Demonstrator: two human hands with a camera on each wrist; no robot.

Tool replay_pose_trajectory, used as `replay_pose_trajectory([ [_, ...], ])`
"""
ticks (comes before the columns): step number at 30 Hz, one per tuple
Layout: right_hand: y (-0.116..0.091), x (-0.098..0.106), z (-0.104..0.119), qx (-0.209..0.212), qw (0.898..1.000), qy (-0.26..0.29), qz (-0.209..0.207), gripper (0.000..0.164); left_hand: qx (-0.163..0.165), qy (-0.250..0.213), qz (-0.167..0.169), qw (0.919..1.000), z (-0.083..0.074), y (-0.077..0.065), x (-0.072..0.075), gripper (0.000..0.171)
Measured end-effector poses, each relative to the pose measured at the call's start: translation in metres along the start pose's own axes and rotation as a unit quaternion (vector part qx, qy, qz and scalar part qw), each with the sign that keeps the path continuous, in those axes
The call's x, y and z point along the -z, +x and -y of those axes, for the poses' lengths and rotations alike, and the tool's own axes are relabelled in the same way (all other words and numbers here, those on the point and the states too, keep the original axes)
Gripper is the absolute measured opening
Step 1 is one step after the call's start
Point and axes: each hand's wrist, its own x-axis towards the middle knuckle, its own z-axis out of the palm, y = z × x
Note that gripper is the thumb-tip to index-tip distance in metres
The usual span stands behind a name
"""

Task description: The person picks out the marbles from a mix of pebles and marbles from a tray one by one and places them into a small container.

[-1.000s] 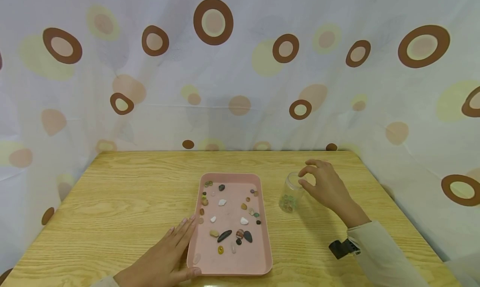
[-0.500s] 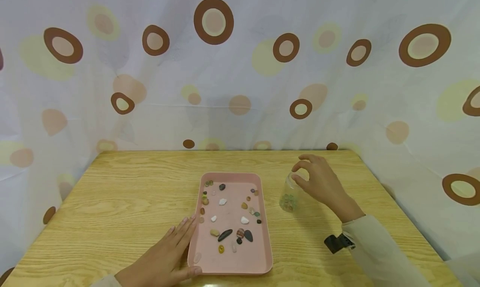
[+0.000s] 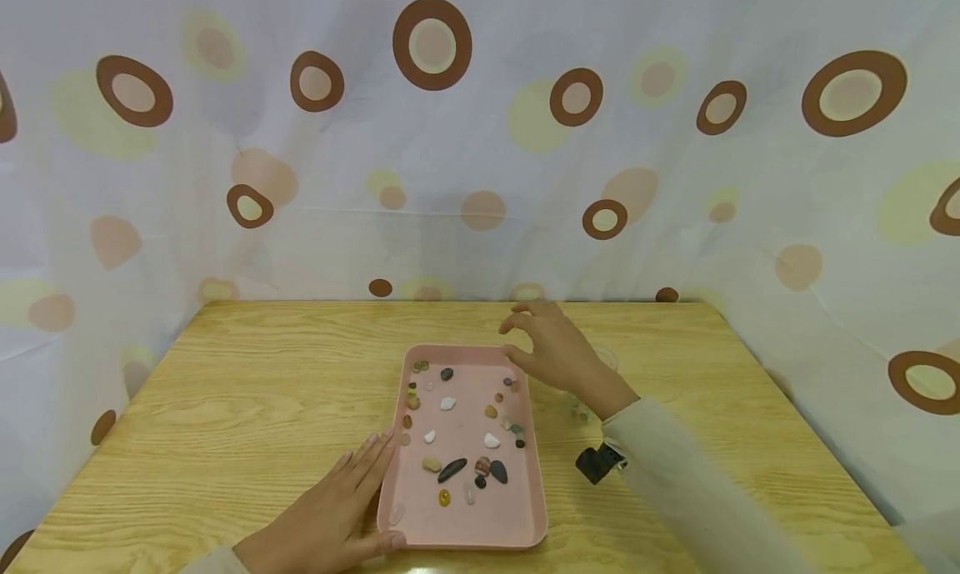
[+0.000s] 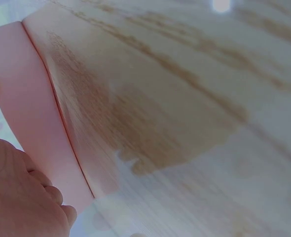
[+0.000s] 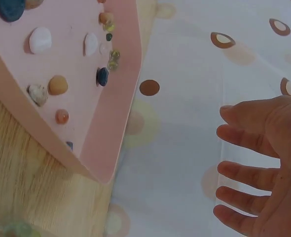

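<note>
A pink tray (image 3: 502,520) lies on the table, with several small polished stones spread over it. Along its left wall rests my left hand (image 3: 330,503), fingers straight and thumb at the near corner; the left wrist view shows those fingers (image 4: 39,177) against the tray's outer side. Above the tray's far right corner hovers my right hand (image 3: 558,349), its fingers loosely bent. In the right wrist view that hand (image 5: 264,163) has nothing between thumb and fingertips. Partly hidden behind the right wrist stands a clear jar (image 3: 606,357) holding some greenish and brown stones.
The wooden table (image 3: 262,374) reaches back to a patterned curtain (image 3: 480,141), which also hangs at both sides. A black strap with a small device (image 3: 596,464) is on the right wrist. White stones (image 3: 491,441) and dark long ones (image 3: 452,470) lie mid-tray.
My right hand has moved left, from the jar's mouth to above the tray's far right corner. My left hand has stayed against the tray, whose stones look unchanged.
</note>
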Motion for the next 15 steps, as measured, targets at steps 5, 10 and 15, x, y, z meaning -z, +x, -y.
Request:
replay_pose_trajectory([
  [5,0.016,-0.016,0.015,0.001,0.999,0.02,0.045,0.024,0.006,-0.003,0.006,1.0,0.0,0.001,0.0,0.095],
  [10,0.028,-0.037,0.025,0.014,0.997,0.017,0.079,0.028,0.002,-0.001,-0.001,1.0,0.001,0.001,-0.001,0.096],
  [15,0.035,-0.055,0.038,0.015,0.993,0.033,0.109,0.027,0.002,-0.002,0.005,1.0,0.0,0.002,-0.001,0.096],
])
